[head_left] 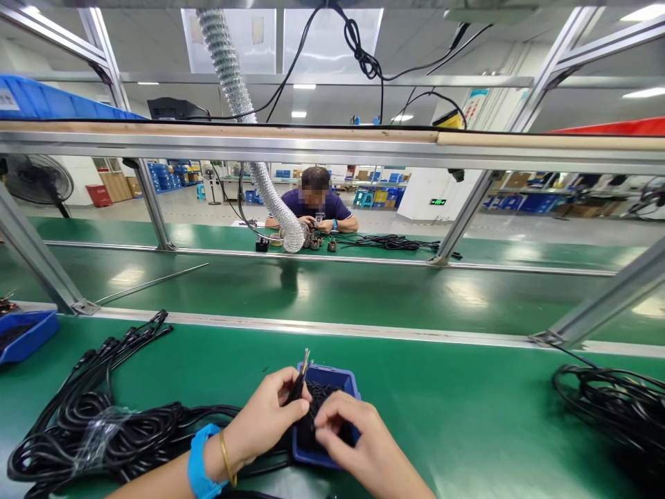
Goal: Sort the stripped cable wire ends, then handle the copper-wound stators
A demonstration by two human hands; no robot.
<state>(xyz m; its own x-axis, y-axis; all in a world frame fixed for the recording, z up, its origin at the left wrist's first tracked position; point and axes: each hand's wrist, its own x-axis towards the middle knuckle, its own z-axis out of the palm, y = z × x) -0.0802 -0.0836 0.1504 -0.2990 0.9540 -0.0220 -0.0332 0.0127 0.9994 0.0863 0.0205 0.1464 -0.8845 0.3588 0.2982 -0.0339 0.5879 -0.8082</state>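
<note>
My left hand (264, 419) is closed around the end of a black cable (300, 378), whose thin coloured wires stick up above my fingers. A blue band and a gold bangle sit on that wrist. My right hand (353, 436) is curled with fingertips pinched over a small blue tray (337, 380) of black parts; what the fingers hold is hidden. Both hands hover over the green table just in front of me.
A big bundle of black cables (98, 423) lies at my left, another coil (613, 409) at the right. A blue bin (25, 333) stands far left. Beyond the aluminium frame (332, 149) a person (314, 204) works beside a silver duct hose (270, 194).
</note>
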